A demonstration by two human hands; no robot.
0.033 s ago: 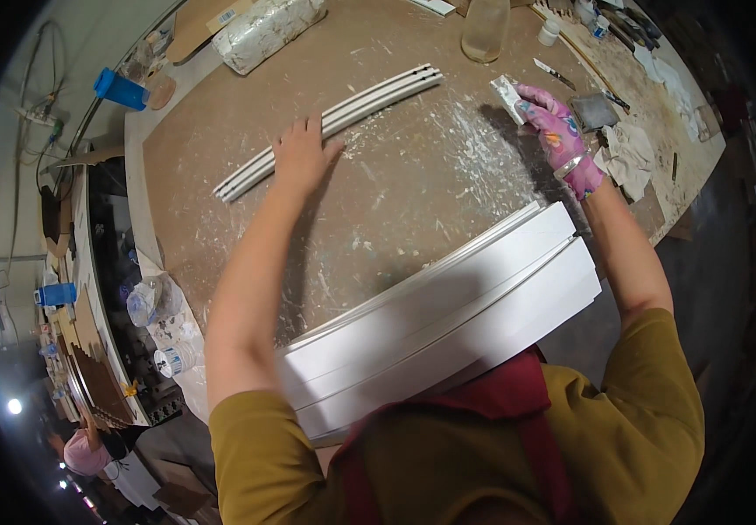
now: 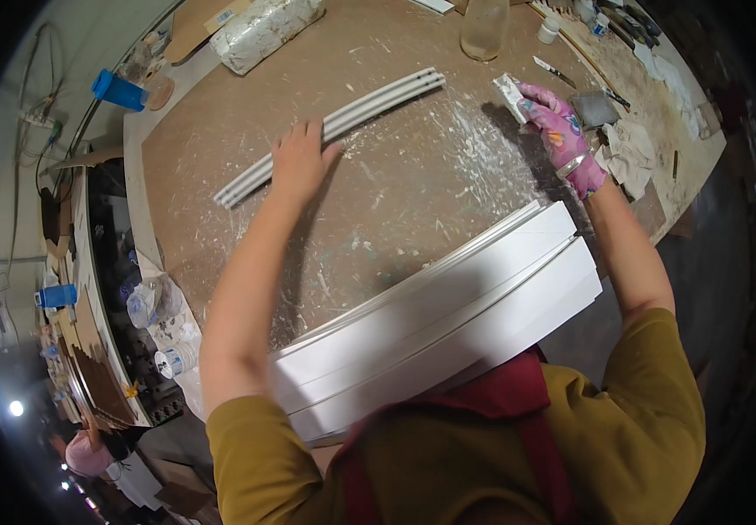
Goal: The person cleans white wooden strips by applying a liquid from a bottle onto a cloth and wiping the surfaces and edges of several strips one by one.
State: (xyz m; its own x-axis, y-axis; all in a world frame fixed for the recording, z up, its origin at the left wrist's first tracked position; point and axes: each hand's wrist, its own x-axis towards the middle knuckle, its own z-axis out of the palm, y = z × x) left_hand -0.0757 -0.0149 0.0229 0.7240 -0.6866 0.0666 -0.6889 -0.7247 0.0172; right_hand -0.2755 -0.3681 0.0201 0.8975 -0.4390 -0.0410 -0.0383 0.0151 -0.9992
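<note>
My bare left hand (image 2: 300, 159) lies over a bundle of long, narrow white strips (image 2: 376, 98) at the far middle of the table. Its fingers reach across them and its thumb sticks out to the right. In a pink flowered glove, my right hand (image 2: 556, 131) is closed round a small white-crusted block (image 2: 509, 94), raised above the table at the far right. The block's kind does not show clearly. Closest to my body, a stack of wide white boards (image 2: 474, 302) lies slantwise along the near edge.
The brown worktop (image 2: 378, 201) is smeared with white. Right of my glove lie a grey pad (image 2: 594, 111), a crumpled cloth (image 2: 627, 156) and a knife (image 2: 555, 72). A plastic-wrapped roll (image 2: 266, 33) and a blue cup (image 2: 119, 89) stand far left. Another person (image 2: 89, 452) is at lower left.
The white strips have turned under my left hand: their dark-marked grooves showed before, and smoother white sides show now. My right hand stays in nearly the same place with the block.
</note>
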